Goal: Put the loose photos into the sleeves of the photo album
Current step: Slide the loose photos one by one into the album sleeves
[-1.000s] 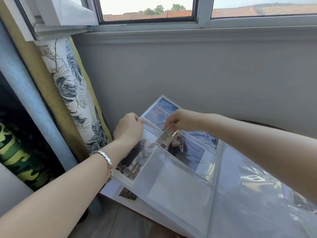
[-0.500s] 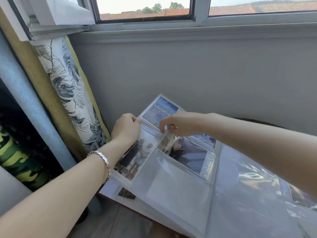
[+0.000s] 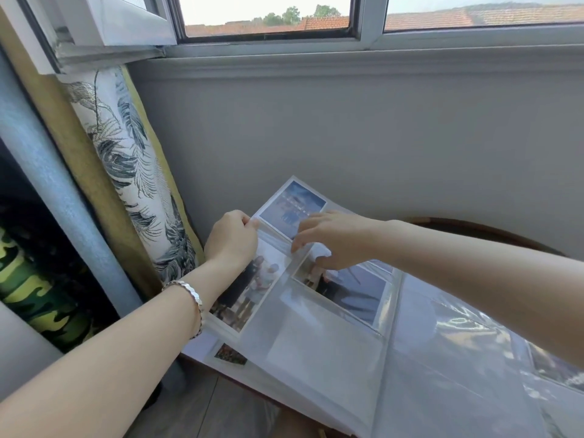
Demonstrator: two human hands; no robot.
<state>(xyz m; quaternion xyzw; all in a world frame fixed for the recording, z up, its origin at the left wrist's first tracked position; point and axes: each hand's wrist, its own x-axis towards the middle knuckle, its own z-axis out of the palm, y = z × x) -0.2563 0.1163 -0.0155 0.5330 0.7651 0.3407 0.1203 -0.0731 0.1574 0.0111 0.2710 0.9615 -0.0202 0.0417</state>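
An open photo album [image 3: 322, 352] with clear plastic sleeves lies tilted in front of me. My left hand [image 3: 232, 240] pinches the left edge of the lifted page. My right hand [image 3: 331, 240] rests on the top of a dark photo [image 3: 350, 290] that sits inside a sleeve on that page, fingers loosely bent over the sleeve's mouth. Above it a blue photo [image 3: 292, 207] fills the top sleeve. A photo of a group of people [image 3: 249, 289] shows on the page beneath, under my left wrist. A small loose-looking photo [image 3: 230, 355] peeks out at the album's lower left corner.
A grey wall [image 3: 347, 137] and a window sill stand right behind the album. A leaf-patterned curtain [image 3: 132, 172] hangs at the left beside a grey pole [image 3: 53, 191]. A dark round rim [image 3: 483, 232] curves behind my right forearm. Empty sleeves [image 3: 442, 358] spread to the right.
The dark photo has slid fully down into its sleeve. My right hand went from pinching its top corner to resting over the sleeve's opening. My left hand kept its hold on the page.
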